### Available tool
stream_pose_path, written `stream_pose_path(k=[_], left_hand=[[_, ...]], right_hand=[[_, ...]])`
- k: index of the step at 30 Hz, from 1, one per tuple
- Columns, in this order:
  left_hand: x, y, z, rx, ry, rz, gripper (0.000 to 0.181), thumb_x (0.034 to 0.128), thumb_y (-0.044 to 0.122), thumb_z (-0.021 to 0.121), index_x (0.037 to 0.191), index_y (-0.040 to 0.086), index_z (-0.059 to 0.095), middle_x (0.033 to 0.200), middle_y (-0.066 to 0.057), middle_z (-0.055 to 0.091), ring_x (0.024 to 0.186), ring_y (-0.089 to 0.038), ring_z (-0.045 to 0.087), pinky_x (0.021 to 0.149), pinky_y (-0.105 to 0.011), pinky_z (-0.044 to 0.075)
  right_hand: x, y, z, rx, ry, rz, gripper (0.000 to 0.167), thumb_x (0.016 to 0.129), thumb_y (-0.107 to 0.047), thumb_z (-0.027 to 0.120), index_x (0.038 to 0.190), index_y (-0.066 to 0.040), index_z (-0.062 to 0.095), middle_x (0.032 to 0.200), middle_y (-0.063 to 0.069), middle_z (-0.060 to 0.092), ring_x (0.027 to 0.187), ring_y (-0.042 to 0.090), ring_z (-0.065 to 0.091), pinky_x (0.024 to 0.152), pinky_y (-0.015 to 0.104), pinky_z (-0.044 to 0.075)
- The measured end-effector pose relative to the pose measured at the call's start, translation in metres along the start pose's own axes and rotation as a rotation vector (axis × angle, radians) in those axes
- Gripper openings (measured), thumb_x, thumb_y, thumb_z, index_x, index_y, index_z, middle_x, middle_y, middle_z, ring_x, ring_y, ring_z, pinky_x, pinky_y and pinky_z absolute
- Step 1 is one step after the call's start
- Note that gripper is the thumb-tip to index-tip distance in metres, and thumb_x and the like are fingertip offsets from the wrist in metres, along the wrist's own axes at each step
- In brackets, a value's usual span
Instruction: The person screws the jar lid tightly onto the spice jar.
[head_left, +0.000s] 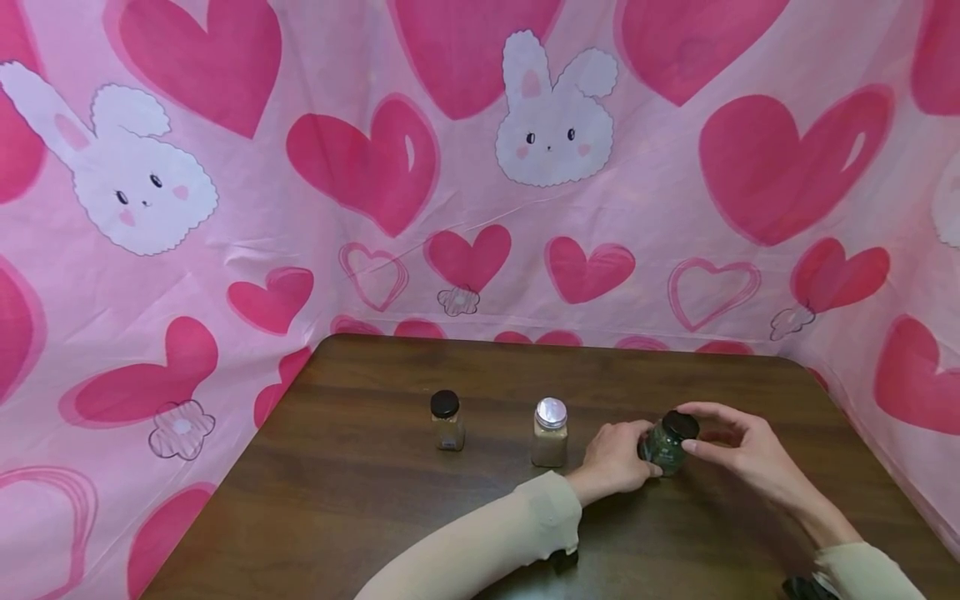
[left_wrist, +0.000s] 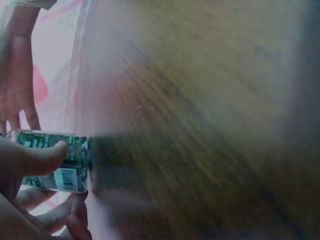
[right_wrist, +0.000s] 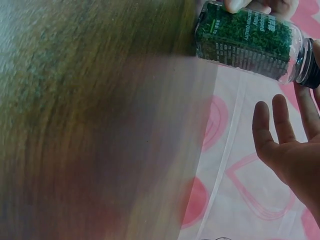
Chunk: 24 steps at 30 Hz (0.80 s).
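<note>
A small glass jar (head_left: 663, 448) of green dried herb flakes, with a black cap (head_left: 681, 424), leans slightly on the right side of the table. My left hand (head_left: 617, 457) grips the jar's body; its thumb lies across the glass above a barcode label (left_wrist: 66, 179) in the left wrist view. From the other side my right hand (head_left: 742, 450) pinches the cap between thumb and fingers. In the right wrist view, printed lettering shows on the jar (right_wrist: 250, 42), and two fingers of my right hand (right_wrist: 295, 150) stay extended away from the cap.
A jar with a silver cap (head_left: 551, 433) stands upright just left of my left hand. Further left is a black-capped jar (head_left: 447, 423) with tan contents. The brown wooden table (head_left: 360, 500) meets a pink heart-and-bunny cloth (head_left: 465, 183) behind and at the sides.
</note>
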<state>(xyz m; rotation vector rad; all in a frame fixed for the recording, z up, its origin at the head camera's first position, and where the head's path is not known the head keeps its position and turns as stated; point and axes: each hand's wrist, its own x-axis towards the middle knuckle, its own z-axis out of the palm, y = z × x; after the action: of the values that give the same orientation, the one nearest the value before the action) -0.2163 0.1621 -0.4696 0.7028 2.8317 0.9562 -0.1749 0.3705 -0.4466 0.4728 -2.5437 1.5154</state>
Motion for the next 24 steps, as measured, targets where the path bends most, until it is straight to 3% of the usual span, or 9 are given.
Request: stream_pose_path(k=[13,24], left_hand=[[0.0,0.0,0.001,-0.003,-0.009,-0.008,0.049,0.0818,0.028,0.094,0.126,0.028,0.073,0.103,0.016,0.071,0.092,-0.004,0.06,0.081,-0.025,0.048],[0.001,-0.002,0.001,-0.005,-0.006,0.005,0.049,0.0821,0.027,0.093,0.126,0.027,0.073,0.104,0.016,0.071,0.092,-0.004,0.06,0.081,-0.024,0.048]], right_hand=[[0.003,-0.001,0.008,-0.098,0.097,-0.068,0.046,0.088,-0.002,0.085,0.132,-0.003,0.07,0.124,0.0,0.072,0.099,0.009,0.066,0.083,0.021,0.053],[0.004,-0.009,0.014,-0.15,0.131,0.024,0.046,0.089,-0.013,0.087,0.131,-0.005,0.071,0.119,0.01,0.067,0.092,0.009,0.066,0.073,0.023,0.056]])
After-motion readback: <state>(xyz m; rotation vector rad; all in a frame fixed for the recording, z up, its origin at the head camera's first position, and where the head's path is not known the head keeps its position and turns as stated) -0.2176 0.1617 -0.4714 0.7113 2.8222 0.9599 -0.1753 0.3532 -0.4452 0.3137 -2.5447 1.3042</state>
